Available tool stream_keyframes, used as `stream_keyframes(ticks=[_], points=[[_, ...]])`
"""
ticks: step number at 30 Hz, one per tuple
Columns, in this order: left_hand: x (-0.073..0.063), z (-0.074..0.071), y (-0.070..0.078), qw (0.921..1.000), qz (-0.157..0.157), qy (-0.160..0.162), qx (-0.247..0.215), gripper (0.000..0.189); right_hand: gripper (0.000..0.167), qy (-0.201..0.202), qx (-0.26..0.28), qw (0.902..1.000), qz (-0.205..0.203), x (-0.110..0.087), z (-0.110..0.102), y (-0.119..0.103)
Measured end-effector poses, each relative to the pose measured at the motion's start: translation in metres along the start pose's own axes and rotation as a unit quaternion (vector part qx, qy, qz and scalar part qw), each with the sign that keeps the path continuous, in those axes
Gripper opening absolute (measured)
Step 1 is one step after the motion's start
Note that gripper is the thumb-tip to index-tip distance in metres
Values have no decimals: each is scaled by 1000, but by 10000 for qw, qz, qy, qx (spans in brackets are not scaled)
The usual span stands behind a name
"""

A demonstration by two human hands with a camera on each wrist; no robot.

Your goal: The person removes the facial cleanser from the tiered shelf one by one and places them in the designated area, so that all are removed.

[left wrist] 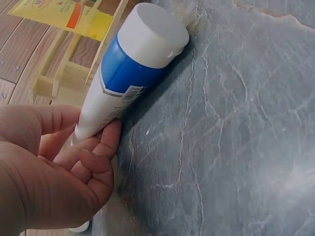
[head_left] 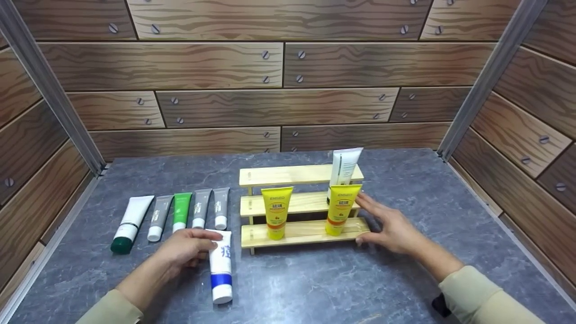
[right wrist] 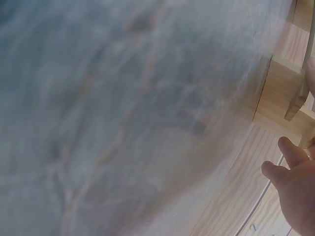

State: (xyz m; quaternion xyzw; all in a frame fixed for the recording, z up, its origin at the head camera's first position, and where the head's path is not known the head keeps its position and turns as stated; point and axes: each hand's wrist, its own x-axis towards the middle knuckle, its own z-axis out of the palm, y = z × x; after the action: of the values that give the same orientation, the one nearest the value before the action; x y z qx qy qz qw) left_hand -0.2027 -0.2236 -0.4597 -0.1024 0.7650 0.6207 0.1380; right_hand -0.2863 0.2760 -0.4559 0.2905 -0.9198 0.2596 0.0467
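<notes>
My left hand (head_left: 186,249) pinches the crimped upper end of a white tube (head_left: 221,265) with a blue band and blue lettering. Its white cap points toward me, low over the table in the left wrist view, where curled fingers (left wrist: 101,152) show around the tube. At the right end of a three-tier wooden rack (head_left: 297,231) is my right hand (head_left: 391,227), its thumb by the bottom shelf and its fingers spread up to the middle shelf. Two yellow tubes (head_left: 276,213) stand upright on the bottom shelf. A white tube with grey print (head_left: 345,166) stands behind the right one.
Left of the rack, several tubes lie in a row: a white tube with a dark green cap (head_left: 131,222), a green tube (head_left: 182,209) and grey tubes (head_left: 159,218). Wood-patterned walls (head_left: 216,65) enclose the marbled grey table (head_left: 306,288) at the back and sides.
</notes>
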Motion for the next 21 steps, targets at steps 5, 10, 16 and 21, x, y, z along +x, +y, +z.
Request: stream_keyframes(ticks=[5,10,16,21], points=[[1,1,2,10000,2,14,49,36,102,-15,5,10000,45,0,0,0],[2,1,4,9999,39,-32,147,37,102,-14,-9,10000,47,0,1,1],[1,2,4,9994,98,76,329,37,103,-12,23,10000,-37,0,0,1],[2,3,3,9993,163,98,331,36,101,51,43,9998,-190,0,0,3]])
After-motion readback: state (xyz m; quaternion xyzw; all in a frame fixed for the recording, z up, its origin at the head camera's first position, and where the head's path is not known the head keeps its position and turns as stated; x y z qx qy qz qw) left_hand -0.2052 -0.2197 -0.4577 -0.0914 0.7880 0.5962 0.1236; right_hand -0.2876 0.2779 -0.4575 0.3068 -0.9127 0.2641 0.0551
